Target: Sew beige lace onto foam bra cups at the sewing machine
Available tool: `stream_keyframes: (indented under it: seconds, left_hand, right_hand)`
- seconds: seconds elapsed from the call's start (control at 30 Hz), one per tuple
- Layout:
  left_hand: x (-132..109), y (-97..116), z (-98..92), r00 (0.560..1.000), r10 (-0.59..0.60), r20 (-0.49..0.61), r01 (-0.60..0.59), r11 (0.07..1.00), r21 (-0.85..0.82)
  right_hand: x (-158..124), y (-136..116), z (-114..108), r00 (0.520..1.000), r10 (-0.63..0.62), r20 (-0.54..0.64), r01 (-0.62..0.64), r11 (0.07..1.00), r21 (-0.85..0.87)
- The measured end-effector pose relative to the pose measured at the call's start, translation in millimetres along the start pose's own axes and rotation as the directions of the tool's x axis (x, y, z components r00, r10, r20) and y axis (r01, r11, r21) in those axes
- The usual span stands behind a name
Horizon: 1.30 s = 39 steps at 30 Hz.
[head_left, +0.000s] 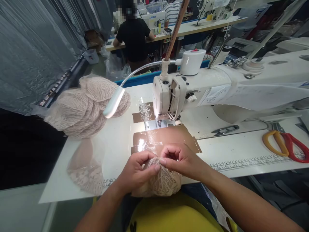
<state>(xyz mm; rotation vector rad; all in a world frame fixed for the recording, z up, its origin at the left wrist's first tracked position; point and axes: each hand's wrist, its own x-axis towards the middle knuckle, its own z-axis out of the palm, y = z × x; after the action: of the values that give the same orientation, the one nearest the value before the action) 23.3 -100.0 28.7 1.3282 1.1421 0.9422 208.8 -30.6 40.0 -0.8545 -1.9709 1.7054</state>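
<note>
A beige lace cup piece (165,182) hangs at the table's front edge, its upper edge pinched between my two hands. My left hand (139,170) is closed on the left part of that edge, thumb on top. My right hand (182,160) pinches the same edge just to the right, the fingertips nearly touching my left thumb. Behind them stands a white sewing machine (166,96), its needle area lit above brown tape (164,137) on the table. Another lace piece (85,170) lies flat to the left.
A stack of beige lace cups (77,109) fills the table's back left. A lamp (114,101) arches over the table. Scissors (287,146) and small thread snips (225,130) lie right. A ruler strip (241,162) runs along the front edge. A person (134,38) sits farther back.
</note>
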Motion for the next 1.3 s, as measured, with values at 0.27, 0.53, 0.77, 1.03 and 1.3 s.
stream_keyframes:
  seconds: [0.27,0.53,0.77,1.03,1.3]
  left_hand:
    - [5.5,-6.4,-7.5,0.944,-0.28,-0.173,0.182,0.882,-0.435]
    - [32.8,22.7,-46.7,0.794,0.378,-0.476,0.007,0.777,0.629]
    - [92.7,-13.4,26.0,0.969,0.246,0.013,-0.067,0.214,0.974]
    - [72.6,9.5,3.8,0.977,0.098,0.191,-0.21,0.612,0.763]
    - [85.9,-22.1,-8.0,0.935,0.292,0.202,-0.307,0.376,0.874]
  right_hand:
    - [7.3,7.5,-16.8,0.999,0.032,-0.04,-0.032,0.999,0.013]
    - [-0.2,4.9,-60.0,0.968,-0.008,-0.252,-0.07,0.952,-0.297]
    - [27.5,10.8,-53.0,0.983,-0.117,-0.143,-0.007,0.747,-0.664]
    - [30.3,46.1,-34.0,0.988,-0.152,-0.001,0.061,0.406,-0.912]
    - [35.5,50.2,-30.0,0.97,-0.236,-0.066,0.002,0.277,-0.961]
